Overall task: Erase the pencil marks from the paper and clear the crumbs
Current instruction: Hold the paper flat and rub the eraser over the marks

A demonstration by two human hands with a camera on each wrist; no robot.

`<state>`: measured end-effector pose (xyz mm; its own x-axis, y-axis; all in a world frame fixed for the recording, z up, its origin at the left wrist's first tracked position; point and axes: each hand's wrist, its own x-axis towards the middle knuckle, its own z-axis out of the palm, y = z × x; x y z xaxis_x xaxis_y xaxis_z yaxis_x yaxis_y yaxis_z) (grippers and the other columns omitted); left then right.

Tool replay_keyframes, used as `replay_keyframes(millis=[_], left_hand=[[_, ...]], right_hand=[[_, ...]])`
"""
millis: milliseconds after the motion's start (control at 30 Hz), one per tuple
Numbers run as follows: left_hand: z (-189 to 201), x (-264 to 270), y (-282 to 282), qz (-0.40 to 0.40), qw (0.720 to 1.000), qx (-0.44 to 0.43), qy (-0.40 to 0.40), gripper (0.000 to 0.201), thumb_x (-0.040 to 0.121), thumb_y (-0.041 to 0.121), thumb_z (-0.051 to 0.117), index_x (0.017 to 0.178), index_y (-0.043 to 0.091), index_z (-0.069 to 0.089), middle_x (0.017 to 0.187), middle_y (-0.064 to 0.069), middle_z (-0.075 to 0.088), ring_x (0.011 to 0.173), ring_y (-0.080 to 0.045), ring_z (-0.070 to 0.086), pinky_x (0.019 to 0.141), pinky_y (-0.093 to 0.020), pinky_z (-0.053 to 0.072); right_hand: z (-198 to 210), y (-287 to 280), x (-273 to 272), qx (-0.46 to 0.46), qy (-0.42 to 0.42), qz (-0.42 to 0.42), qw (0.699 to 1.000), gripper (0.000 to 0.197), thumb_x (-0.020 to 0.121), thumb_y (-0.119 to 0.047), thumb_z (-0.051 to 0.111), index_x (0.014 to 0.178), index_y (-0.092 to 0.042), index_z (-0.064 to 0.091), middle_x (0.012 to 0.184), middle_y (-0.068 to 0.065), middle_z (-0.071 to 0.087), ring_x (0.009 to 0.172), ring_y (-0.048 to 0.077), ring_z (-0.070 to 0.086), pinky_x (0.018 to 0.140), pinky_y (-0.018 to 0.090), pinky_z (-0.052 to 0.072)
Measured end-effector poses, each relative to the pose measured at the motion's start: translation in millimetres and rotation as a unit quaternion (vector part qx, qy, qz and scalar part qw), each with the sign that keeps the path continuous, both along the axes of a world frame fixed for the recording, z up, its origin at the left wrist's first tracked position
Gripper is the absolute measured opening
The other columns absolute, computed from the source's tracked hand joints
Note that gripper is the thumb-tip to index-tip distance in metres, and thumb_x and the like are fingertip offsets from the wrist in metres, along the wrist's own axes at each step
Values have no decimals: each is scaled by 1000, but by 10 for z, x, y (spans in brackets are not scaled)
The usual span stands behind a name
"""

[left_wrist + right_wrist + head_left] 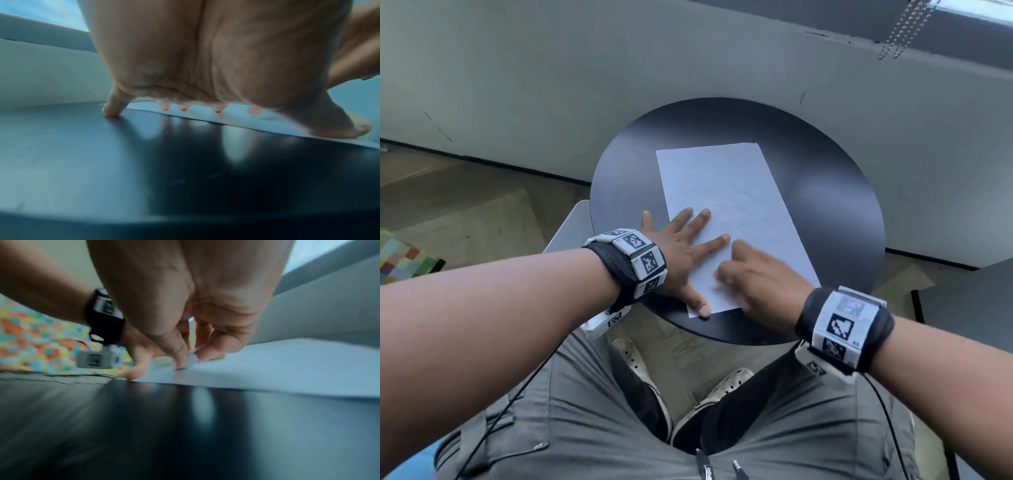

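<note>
A white sheet of paper (729,185) with faint pencil marks (739,219) lies on a round black table (835,205). My left hand (685,253) lies flat and spread on the sheet's near left part, thumb at the near corner, little finger on the table. My right hand (753,274) is blurred and sits on the sheet's near edge beside the left index finger. In the right wrist view its curled fingers (216,347) and thumb pinch a small white eraser (192,361) against the paper (287,366). No crumbs show clearly.
The table stands close to a grey wall (551,85). A white chair edge (568,226) and a colourful patchwork cloth (404,260) are to the left. My knees and shoes (640,363) are below the table's near edge.
</note>
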<state>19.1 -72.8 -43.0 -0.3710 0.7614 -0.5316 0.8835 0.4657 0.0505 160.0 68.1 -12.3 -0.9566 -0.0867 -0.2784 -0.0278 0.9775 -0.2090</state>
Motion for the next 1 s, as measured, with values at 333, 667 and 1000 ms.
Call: replay_keyframes(millis=[333, 667, 1000], left_hand=[[19, 10, 10, 3, 1000, 7, -6, 137, 49, 102, 53, 151, 50, -23, 161, 2, -39, 151, -27, -29, 106, -84, 5], [29, 24, 5, 3, 1000, 7, -3, 138, 50, 101, 55, 151, 48, -24, 161, 1, -37, 151, -28, -29, 106, -84, 5], [35, 35, 26, 11, 1000, -3, 3, 138, 50, 101, 53, 150, 47, -26, 160, 3, -39, 151, -27, -28, 106, -84, 6]], right_hand=[[47, 52, -184, -14, 16, -22, 1000, 25, 95, -26, 52, 117, -17, 57, 110, 6, 41, 91, 27, 50, 74, 33, 40], [53, 53, -243, 18, 18, -8, 1000, 21, 95, -27, 51, 113, -16, 54, 102, 2, 36, 87, 25, 47, 68, 32, 37], [44, 216, -213, 33, 19, -5, 999, 18, 89, -15, 55, 106, -14, 56, 107, 8, 42, 89, 30, 52, 69, 33, 41]])
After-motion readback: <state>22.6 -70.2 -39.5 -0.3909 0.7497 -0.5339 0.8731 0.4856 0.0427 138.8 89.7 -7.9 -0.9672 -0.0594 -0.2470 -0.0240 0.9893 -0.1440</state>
